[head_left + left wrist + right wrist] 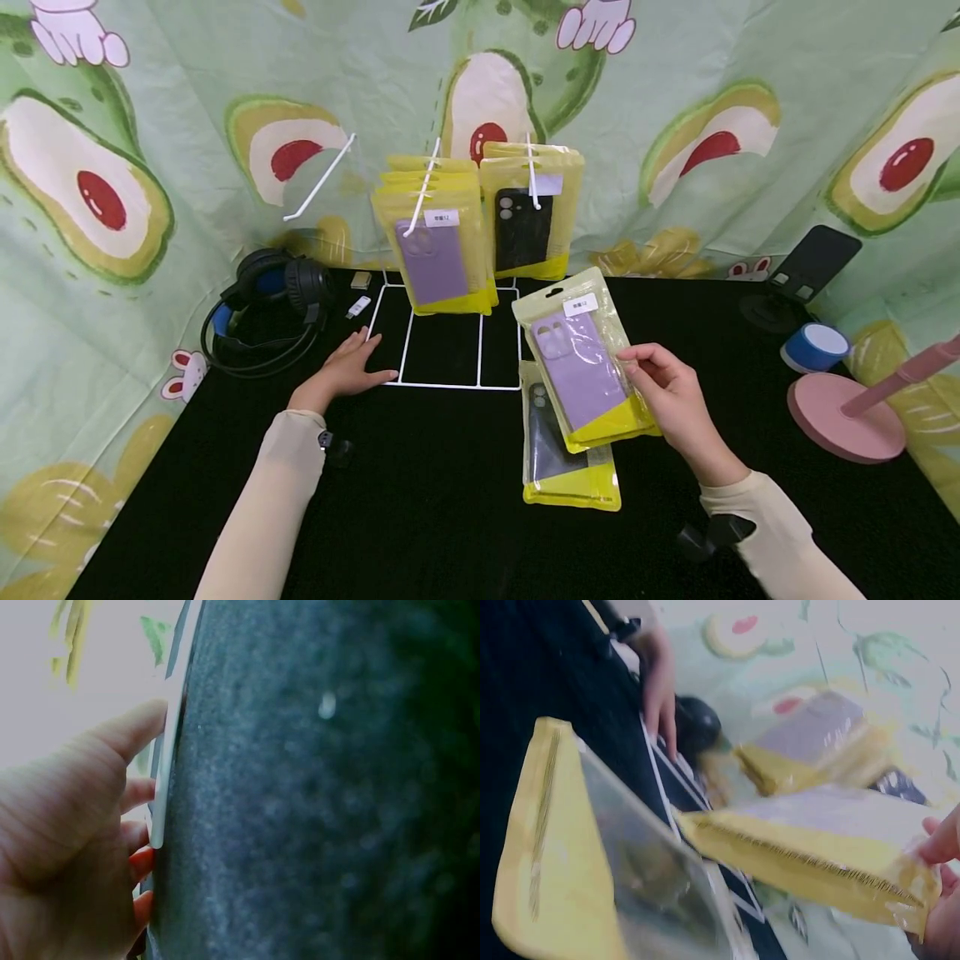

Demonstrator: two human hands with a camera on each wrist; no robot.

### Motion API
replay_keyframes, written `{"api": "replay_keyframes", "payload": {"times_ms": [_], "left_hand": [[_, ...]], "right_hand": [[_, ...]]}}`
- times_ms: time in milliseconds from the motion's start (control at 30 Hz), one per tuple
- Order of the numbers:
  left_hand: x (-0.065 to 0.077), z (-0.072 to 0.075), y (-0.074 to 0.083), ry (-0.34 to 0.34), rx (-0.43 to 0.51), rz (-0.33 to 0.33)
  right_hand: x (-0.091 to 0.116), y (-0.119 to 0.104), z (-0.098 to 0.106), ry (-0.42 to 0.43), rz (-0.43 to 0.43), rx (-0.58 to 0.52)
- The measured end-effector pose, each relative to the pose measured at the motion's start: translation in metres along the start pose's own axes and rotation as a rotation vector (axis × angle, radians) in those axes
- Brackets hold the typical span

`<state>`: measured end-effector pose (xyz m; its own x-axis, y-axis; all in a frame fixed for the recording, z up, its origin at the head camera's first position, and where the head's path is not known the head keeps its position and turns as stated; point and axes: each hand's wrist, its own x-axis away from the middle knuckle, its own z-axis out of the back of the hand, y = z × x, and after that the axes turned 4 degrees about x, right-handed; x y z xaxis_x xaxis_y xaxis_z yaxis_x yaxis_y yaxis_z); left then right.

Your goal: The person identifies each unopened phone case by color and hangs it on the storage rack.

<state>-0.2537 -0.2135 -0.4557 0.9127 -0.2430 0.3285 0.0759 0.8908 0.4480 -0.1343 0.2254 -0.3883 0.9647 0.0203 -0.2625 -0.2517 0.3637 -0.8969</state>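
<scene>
My right hand (pixel 669 400) pinches the right edge of a yellow-edged pouch with a purple phone case (pixel 577 367) inside. The pouch is tilted and overlaps another pouch, with a black phone case (pixel 547 433), on the black table. My left hand (pixel 348 367) lies spread at the front left corner of a white wire rack (pixel 442 386), its thumb at the front wire. From the middle prong hang several pouches with purple cases (pixel 435 267); from the right prong, pouches with black cases (pixel 521 229). The left prong (pixel 321 177) is bare.
Black headphones (pixel 300 292), a small white USB stick (pixel 358 307) and a small tan block (pixel 361 280) are at the back left. At the right stand a black phone stand (pixel 813 262), a blue tape roll (pixel 816 346) and a pink lamp base (pixel 843 417). A patterned curtain (pixel 375 67) hangs behind.
</scene>
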Motion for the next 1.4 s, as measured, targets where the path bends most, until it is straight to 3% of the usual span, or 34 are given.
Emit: {"api": "replay_keyframes", "payload": {"times_ms": [200,400,700,967,1400], "left_hand": [[0.000,-0.001,0.001,-0.001,0.001,0.002],[0.002,-0.001,-0.002,0.008,0.002,-0.032],[0.003,0.000,-0.005,0.022,0.014,-0.076],[0.002,0.000,-0.005,0.011,0.011,-0.067],[0.000,-0.002,-0.004,0.018,-0.004,-0.049]], "right_hand": [[-0.008,-0.023,-0.030,-0.077,0.182,-0.118],[-0.020,-0.052,-0.064,-0.131,0.297,-0.219],[-0.043,-0.085,-0.101,-0.112,0.434,-0.391],[-0.054,-0.081,-0.114,-0.075,0.380,-0.410],[-0.081,-0.071,-0.135,0.058,0.250,-0.298]]}}
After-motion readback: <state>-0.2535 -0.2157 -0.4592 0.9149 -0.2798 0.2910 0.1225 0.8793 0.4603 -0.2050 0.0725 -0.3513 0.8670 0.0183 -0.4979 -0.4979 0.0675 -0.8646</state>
